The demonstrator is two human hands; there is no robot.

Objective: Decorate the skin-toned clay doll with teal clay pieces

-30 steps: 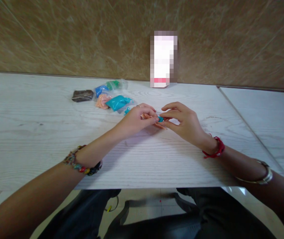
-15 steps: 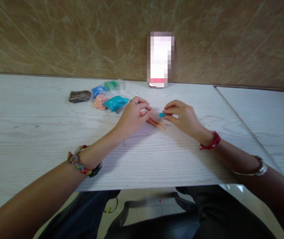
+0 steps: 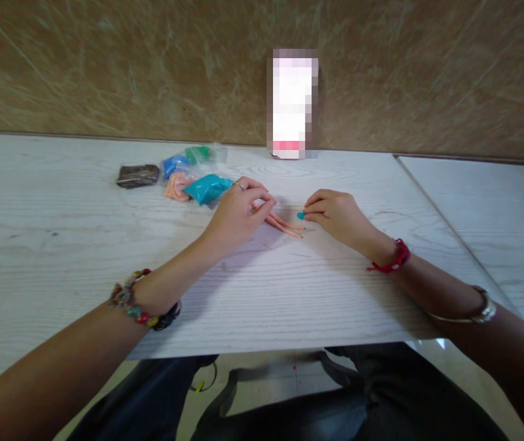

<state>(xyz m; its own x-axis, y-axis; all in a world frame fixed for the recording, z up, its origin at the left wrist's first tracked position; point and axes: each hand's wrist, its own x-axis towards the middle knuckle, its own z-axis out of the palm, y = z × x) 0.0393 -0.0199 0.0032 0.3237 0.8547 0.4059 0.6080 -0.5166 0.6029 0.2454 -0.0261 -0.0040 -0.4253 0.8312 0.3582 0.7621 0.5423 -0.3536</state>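
My right hand (image 3: pixel 329 211) pinches a small turquoise clay piece (image 3: pixel 300 215) between thumb and fingertips, just above the table. To its left, my left hand (image 3: pixel 243 205) is closed, thumb and fingers bent together over the upper ends of two thin peach clay strips (image 3: pixel 284 228). Their lower ends lie side by side, pointing toward my right hand; the tops are hidden by my fingers. Touching or just behind the left knuckles is a twisted bag of turquoise clay (image 3: pixel 207 188). Next to that bag lies a peach clay lump in clear wrap (image 3: pixel 178 186).
A brown clay block in wrap (image 3: pixel 138 176) lies at the left, near bags of blue clay (image 3: pixel 174 166) and green clay (image 3: pixel 198 154). A phone with a blurred screen (image 3: pixel 292 104) leans on the marbled wall (image 3: pixel 404 73). A seam (image 3: pixel 441 220) crosses the white table (image 3: pixel 262 300).
The view has shifted slightly, moving the clay bags a little left. My right hand has drawn slightly away from the left, keeping the turquoise piece. My left hand stays over the strips.
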